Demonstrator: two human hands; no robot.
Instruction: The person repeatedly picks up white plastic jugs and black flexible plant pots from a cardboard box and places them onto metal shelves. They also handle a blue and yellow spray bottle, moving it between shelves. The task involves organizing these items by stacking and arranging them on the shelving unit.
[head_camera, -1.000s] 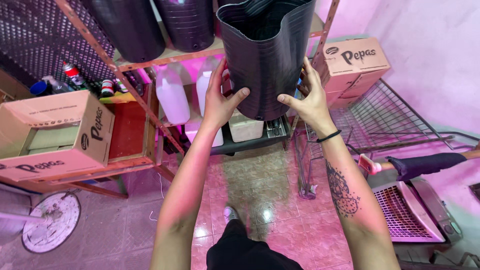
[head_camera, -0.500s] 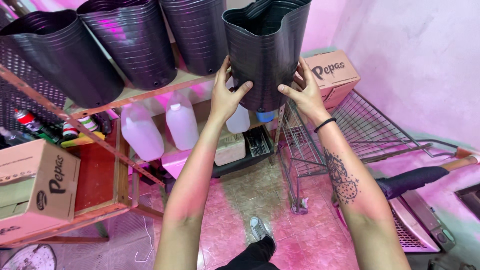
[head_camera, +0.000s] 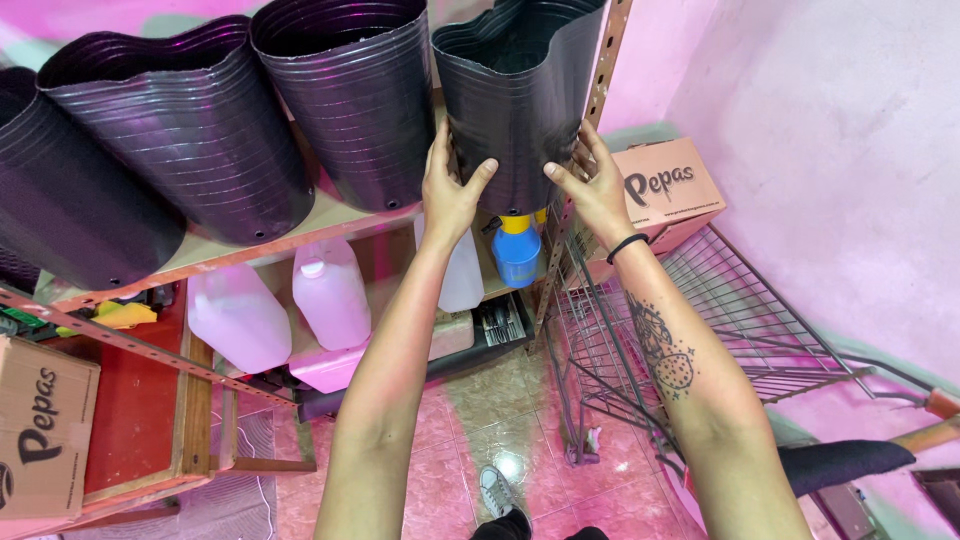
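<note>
Here, a stack of black pots (head_camera: 520, 95) sits at the right end of a shelf (head_camera: 240, 250), held between both hands. The left hand (head_camera: 450, 185) presses its open palm and spread fingers against the stack's lower left side, thumb pointing across the front; the right hand (head_camera: 592, 185) does the same on the lower right, fingers spread upward along the ribbed wall, so each hand is wide and flat on the pots rather than curled round them. The stack's base is level with the shelf edge (whether it rests fully on the board I cannot tell, since the hands cover that part). A black band (head_camera: 628, 245) circles the right wrist, and a tattoo (head_camera: 665, 350) marks the right forearm. Just left of the held stack stands a second stack (head_camera: 350, 95), tilted and touching it near the rim, then a third stack (head_camera: 185, 145) further left, leaning over more. Below the shelf, just under the hands, hangs a blue and yellow sprayer (head_camera: 517, 245), with a white jug (head_camera: 462, 270) beside it and two more jugs (head_camera: 285, 305) to the left. A metal post (head_camera: 590, 120) runs up behind the right hand. To the right lie a cardboard box (head_camera: 670, 190) and a wire rack (head_camera: 720, 320); another box (head_camera: 40, 430) sits far left. Pink tiles (head_camera: 470, 400) cover the floor, where one shoe (head_camera: 495, 490) shows.
</note>
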